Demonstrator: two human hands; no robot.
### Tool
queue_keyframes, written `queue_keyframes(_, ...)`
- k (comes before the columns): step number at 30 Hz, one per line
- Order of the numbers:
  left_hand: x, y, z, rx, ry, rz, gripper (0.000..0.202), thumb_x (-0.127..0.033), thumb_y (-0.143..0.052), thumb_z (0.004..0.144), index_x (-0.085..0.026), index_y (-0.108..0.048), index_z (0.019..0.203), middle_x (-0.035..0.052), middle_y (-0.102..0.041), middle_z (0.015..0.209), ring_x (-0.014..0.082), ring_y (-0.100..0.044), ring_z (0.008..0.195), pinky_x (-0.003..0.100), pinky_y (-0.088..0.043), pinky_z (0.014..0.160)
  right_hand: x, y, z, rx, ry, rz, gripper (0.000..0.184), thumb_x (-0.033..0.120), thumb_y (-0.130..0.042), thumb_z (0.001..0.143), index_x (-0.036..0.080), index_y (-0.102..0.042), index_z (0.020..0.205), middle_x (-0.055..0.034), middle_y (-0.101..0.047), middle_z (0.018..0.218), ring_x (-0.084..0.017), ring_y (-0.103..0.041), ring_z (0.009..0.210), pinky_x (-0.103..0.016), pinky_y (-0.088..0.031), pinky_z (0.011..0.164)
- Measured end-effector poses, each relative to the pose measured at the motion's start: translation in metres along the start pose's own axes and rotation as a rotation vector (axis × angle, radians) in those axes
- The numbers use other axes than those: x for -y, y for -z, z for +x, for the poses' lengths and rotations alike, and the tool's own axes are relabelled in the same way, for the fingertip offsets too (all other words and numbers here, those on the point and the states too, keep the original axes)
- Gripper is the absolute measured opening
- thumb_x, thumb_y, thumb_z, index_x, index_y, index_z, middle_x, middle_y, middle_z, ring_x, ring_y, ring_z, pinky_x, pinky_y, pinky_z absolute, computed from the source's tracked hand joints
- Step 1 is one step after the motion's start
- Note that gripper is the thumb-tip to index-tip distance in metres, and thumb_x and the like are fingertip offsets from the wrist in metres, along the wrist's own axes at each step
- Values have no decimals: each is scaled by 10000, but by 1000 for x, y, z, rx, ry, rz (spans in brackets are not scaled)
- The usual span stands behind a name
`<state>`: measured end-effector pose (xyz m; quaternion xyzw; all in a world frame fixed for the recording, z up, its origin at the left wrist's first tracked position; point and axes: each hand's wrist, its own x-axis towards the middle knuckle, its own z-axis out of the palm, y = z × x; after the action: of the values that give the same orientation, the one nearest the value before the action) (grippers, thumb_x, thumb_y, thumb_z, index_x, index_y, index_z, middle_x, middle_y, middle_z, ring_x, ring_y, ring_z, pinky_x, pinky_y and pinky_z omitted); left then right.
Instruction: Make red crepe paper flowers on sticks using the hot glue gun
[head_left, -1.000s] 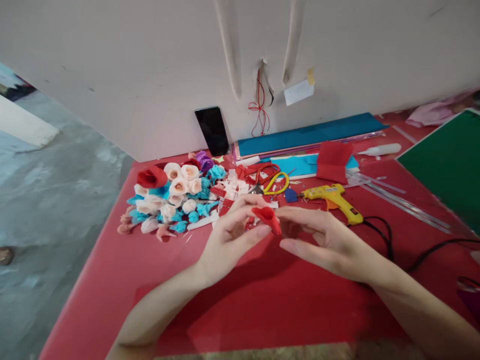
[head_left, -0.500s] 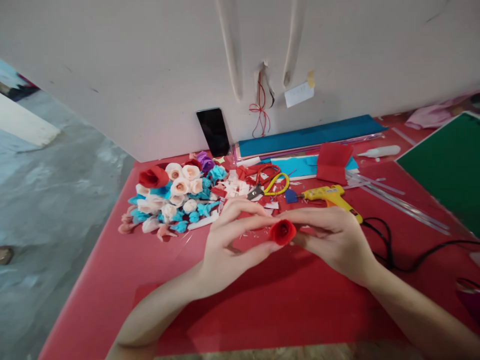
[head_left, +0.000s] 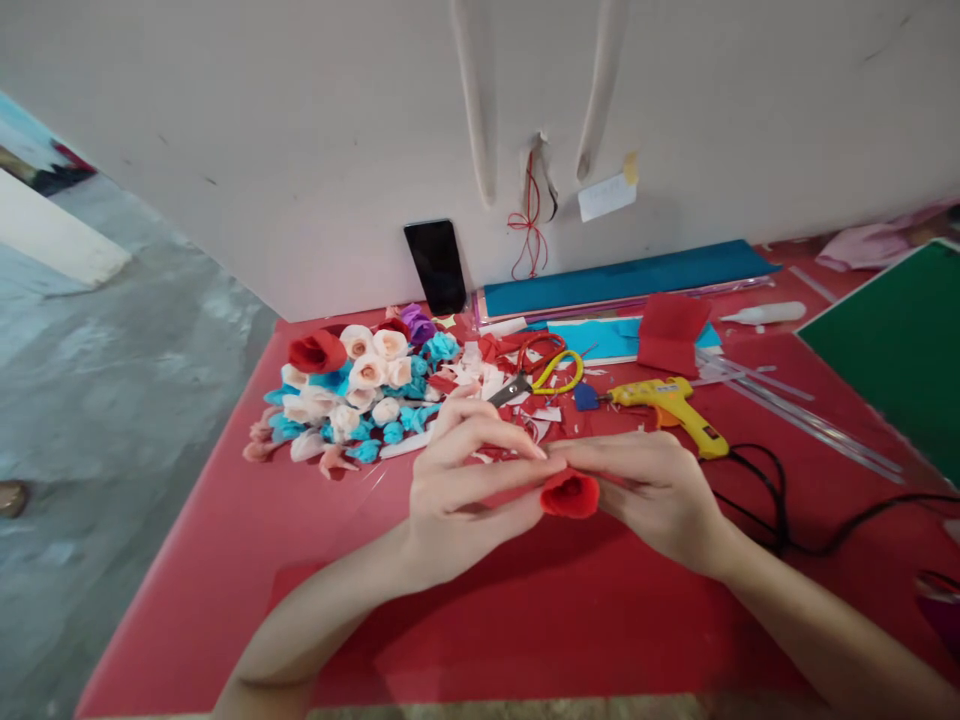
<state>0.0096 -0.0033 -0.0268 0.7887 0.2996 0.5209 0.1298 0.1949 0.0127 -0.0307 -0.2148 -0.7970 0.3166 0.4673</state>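
Both my hands meet over the middle of the red table point(head_left: 225, 560). Between them is a small red paper rose point(head_left: 570, 494), rolled into a bud with its opening facing me. My left hand point(head_left: 465, 490) pinches the rose from the left with thumb and fingertips. From the right, my right hand point(head_left: 645, 485) has its fingers curled round the bud's base. Behind my left hand lies a pile of finished paper roses point(head_left: 352, 385) in white, peach, blue, red and purple.
Scissors with yellow and red handles point(head_left: 540, 375) lie among paper scraps. A yellow glue gun point(head_left: 671, 400) with a black cord point(head_left: 780, 500) lies right of them. Blue paper sheets point(head_left: 622, 272), a folded red sheet point(head_left: 667, 330), a black phone point(head_left: 437, 265) and a green board point(head_left: 892, 345) are further back.
The flat red paper piece has been rolled into a round bud. Both hands have drawn closer together and a little toward me, closing around it.
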Motion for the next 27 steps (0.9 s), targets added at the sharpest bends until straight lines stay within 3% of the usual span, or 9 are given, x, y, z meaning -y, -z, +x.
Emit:
queue_keyframes(8,0,-2,0,-9,-26,-38,90,-181,-687,782,-191,-686,872,21,-630,762,155,-474,787,329,-442,703,1,2,1,27,73,-29,127,50,-589,811,92,-646,916,-67,-704,851,-97,-673,806,-81,-492,779)
queue_keyframes(13,0,0,3,50,-60,-30,136,-154,-697,766,-195,-682,895,18,-637,782,152,-491,802,334,-451,735,-3,4,-2,-2,175,-63,122,77,-557,846,91,-659,913,-131,-690,940,-149,-663,900,-169,-526,822)
queue_keyframes(19,-4,17,12,224,0,-80,221,-183,-686,776,-194,-653,994,40,-622,895,157,-530,874,346,-455,831,3,10,-2,-3,249,-117,148,77,-545,850,101,-665,933,-111,-702,884,-133,-669,873,-156,-531,797)
queue_keyframes(27,-10,44,17,232,77,157,126,-125,-594,835,-204,-661,907,30,-635,870,150,-579,890,315,-485,805,9,13,-1,78,214,-199,237,18,-527,822,123,-660,987,-85,-700,928,-110,-667,874,-145,-521,790)
